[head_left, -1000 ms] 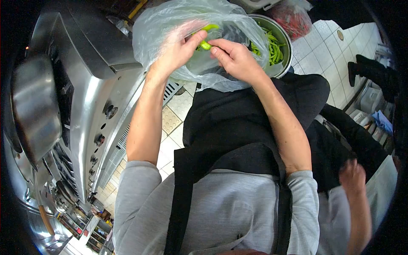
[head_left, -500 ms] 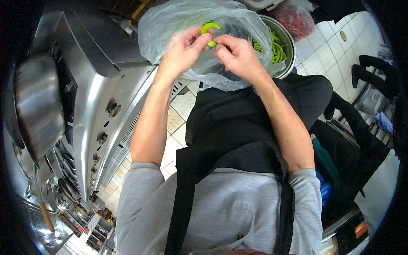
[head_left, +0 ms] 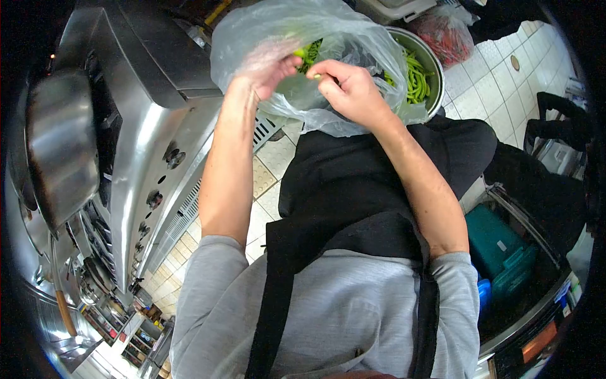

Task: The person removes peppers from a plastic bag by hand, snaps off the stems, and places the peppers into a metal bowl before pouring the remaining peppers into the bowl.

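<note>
My left hand (head_left: 273,71) is over the near left side of a clear plastic bag (head_left: 243,31), its fingers apart and partly blurred. Just beyond its fingertips is a bright green chili pepper (head_left: 300,53); whether they still touch cannot be made out. More green peppers (head_left: 310,55) show inside the bag. My right hand (head_left: 350,91) is above the bag's opening, thumb and forefinger pinched on a small green pepper stem (head_left: 317,76). To the right, a round metal bowl (head_left: 438,95) holds several long green peppers (head_left: 415,79), partly covered by the bag.
A steel stove (head_left: 136,120) with knobs runs along the left, with a large wok (head_left: 62,148) on it. Behind the bowl lies a bag of red peppers (head_left: 447,39). A person in dark clothes (head_left: 536,183) is at right, near a teal bin (head_left: 495,237). Tiles (head_left: 473,95) cover the floor.
My hands have moved apart. The green pepper has left the grasp between them and is at the left fingertips, over the bag. The person at right has shifted, exposing the teal bin.
</note>
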`<state>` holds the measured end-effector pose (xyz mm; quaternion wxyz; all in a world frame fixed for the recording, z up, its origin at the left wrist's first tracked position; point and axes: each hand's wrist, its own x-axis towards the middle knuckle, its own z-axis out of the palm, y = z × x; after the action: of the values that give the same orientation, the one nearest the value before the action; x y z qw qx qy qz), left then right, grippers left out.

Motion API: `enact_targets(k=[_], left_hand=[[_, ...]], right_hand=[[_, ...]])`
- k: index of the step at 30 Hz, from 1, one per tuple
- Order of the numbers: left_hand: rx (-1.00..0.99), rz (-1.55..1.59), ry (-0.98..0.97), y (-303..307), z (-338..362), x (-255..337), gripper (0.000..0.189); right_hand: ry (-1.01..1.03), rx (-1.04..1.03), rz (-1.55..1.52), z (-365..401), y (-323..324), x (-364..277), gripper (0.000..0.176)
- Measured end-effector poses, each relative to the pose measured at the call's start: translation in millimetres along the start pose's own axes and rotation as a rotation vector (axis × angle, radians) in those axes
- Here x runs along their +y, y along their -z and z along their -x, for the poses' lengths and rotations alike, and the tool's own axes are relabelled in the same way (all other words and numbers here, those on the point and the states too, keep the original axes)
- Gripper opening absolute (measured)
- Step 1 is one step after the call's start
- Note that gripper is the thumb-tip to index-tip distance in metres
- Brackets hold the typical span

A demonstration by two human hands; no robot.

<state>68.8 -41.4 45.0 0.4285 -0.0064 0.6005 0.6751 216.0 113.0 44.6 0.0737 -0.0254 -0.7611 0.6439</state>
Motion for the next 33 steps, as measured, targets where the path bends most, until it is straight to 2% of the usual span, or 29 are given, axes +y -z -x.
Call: enact_targets(k=[1, 2, 3, 4, 6, 7, 8, 10, 11, 12, 13, 15, 16, 18, 19, 20, 21, 24, 25, 27, 28, 30, 32, 33], left_hand=[[0.037, 0.023, -0.104, 4.6, -1.2, 6.8, 0.02], [0.039, 0.024, -0.1, 5.6, -5.6, 12.0, 0.02], [0.192, -0.003, -0.227, -0.9, -5.6, 25.5, 0.02], [0.346, -0.033, -0.354, -3.6, -7.1, 33.2, 0.019], [0.377, -0.063, -0.394, 3.0, -19.3, 41.4, 0.021], [0.406, -0.09, -0.431, 6.2, -22.5, 43.5, 0.023], [0.411, -0.091, -0.429, 8.2, -23.2, 40.9, 0.023], [0.446, -0.328, -0.298, -9.4, -9.4, 42.9, 0.028], [0.446, -0.328, -0.297, -15.9, -3.9, 40.6, 0.028], [0.399, -0.479, -0.254, -22.7, 1.3, 37.9, 0.03], [0.35, -0.629, -0.21, -29.5, 5.4, 34.8, 0.032], [0.155, -0.62, -0.281, -35.7, 10.3, 14.4, 0.033], [0.048, -0.607, -0.297, -42.7, 17.2, 10.7, 0.034], [0.01, -0.572, -0.25, -48.0, 25.0, 14.7, 0.034], [-0.09, -0.586, -0.217, -45.0, 25.9, 18.9, 0.035], [-0.186, -0.599, -0.183, -41.2, 26.9, 21.2, 0.036], [-0.211, -0.795, -0.212, -37.8, 22.5, 22.5, 0.036], [-0.164, -0.799, -0.212, -33.7, 2.4, 33.3, 0.035], [0.033, -1.028, -0.188, -27.2, -14.2, 38.7, 0.035], [0.155, -1.296, -0.551, 12.6, -71.4, 14.4, 0.037], [0.115, -1.241, -0.601, 43.5, -99.9, -10.5, 0.04], [0.068, -1.18, -0.652, 50.8, -111.7, -30.8, 0.042], [0.162, -1.551, -0.325, 16.1, -96.8, -32.6, 0.045], [0.155, -1.547, -0.336, 29.0, -112.2, -46.9, 0.045]], right_hand=[[0.073, 0.032, 0.091, -3.8, -2.0, -1.1, 0.022], [0.148, 0.064, 0.181, -8.1, -2.2, -1.9, 0.024], [0.093, -0.028, 0.181, -11.3, 2.1, -1.9, 0.035], [0.094, -0.029, 0.178, -13.6, 2.2, 3.9, 0.035], [0.205, -0.016, 0.299, -16.1, -0.3, 13.9, 0.047], [0.206, -0.018, 0.296, -16.2, -1.4, 16.0, 0.047], [0.174, -0.044, 0.31, -15.5, -2.0, 18.4, 0.051], [0.14, -0.07, 0.324, -14.4, -3.9, 19.1, 0.056], [0.131, -0.041, 0.256, -14.3, -5.5, 19.1, 0.057], [0.121, -0.012, 0.188, -13.7, -6.3, 18.8, 0.058], [0.121, -0.012, 0.187, -13.5, -4.8, 14.5, 0.058], [-0.157, -0.074, -0.167, -13.9, 0.0, 6.9, 0.052], [-0.156, -0.074, -0.167, -13.4, 1.6, 9.0, 0.052], [-0.233, 0.03, -0.371, -11.1, 7.3, 13.1, 0.041], [-0.231, 0.088, -0.391, -7.8, 10.4, 12.8, 0.032], [-0.233, 0.09, -0.389, -5.5, 13.0, 11.9, 0.032], [-0.242, 0.105, -0.421, -3.2, 14.8, 10.9, 0.032], [-0.256, 0.128, -0.462, 1.8, 22.3, 2.8, 0.03], [-0.233, 0.108, -0.432, 5.3, 26.2, -2.5, 0.028], [-0.199, 0.099, -0.35, 14.9, 35.8, -15.4, 0.026], [-0.203, 0.103, -0.346, 24.1, 41.8, -16.6, 0.026], [-0.233, 0.103, -0.325, 46.2, 58.7, -18.3, 0.026], [-0.279, 0.133, -0.318, 73.5, 73.2, -24.9, 0.027], [-0.282, 0.228, -0.291, 88.0, 78.1, -24.3, 0.026]])
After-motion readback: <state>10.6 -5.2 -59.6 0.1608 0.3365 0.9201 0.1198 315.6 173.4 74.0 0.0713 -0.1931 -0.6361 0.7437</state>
